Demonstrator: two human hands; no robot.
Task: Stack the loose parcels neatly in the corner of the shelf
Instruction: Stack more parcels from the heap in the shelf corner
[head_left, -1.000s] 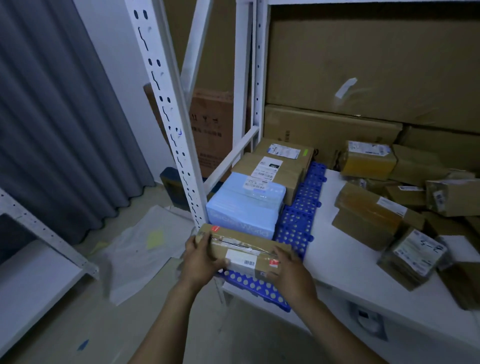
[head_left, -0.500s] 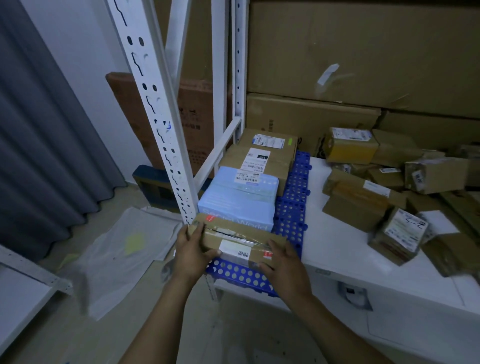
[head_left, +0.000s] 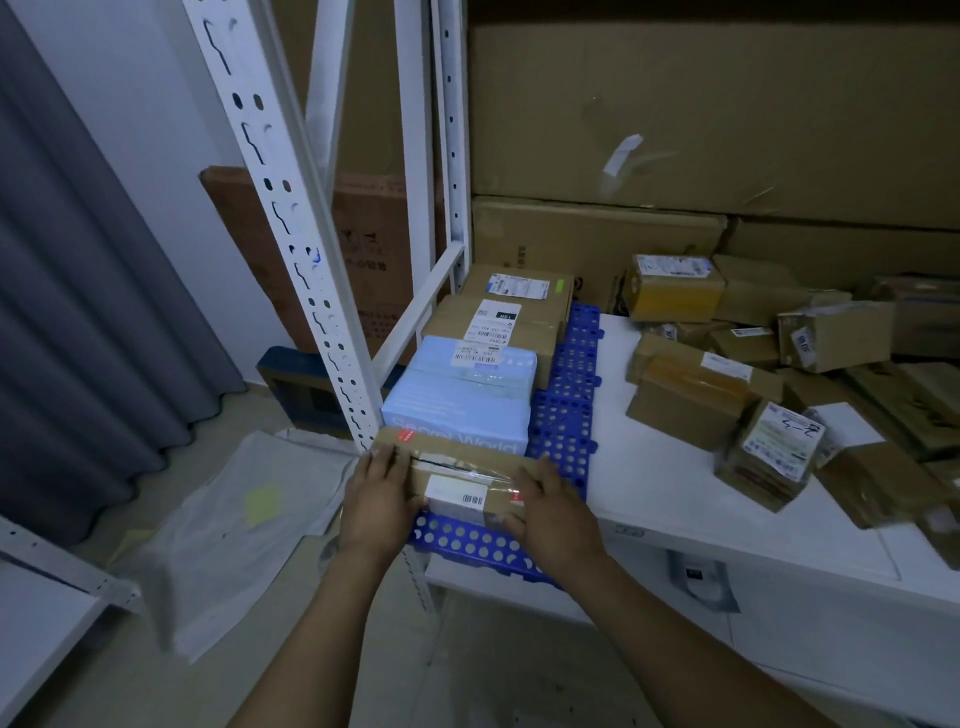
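Note:
A flat brown parcel (head_left: 457, 467) with a white barcode label lies at the front of a blue perforated mat (head_left: 566, 415) on the white shelf (head_left: 665, 483). My left hand (head_left: 382, 499) grips its left end and my right hand (head_left: 550, 514) grips its right end. Behind it in a row along the shelf's left side sit a light blue parcel (head_left: 462, 400) and two brown parcels (head_left: 498, 327), (head_left: 519, 286). Several loose brown parcels (head_left: 696, 395) lie scattered on the shelf's right half.
A white perforated upright (head_left: 291, 228) stands just left of the held parcel. Large cardboard cartons (head_left: 701, 114) fill the back of the shelf. A white plastic bag (head_left: 239, 525) lies on the floor at left, beside a grey curtain (head_left: 78, 312).
The parcel and both hands have stayed at the mat's front edge. The view has shifted a little, so the shelf appears slightly lower and further right.

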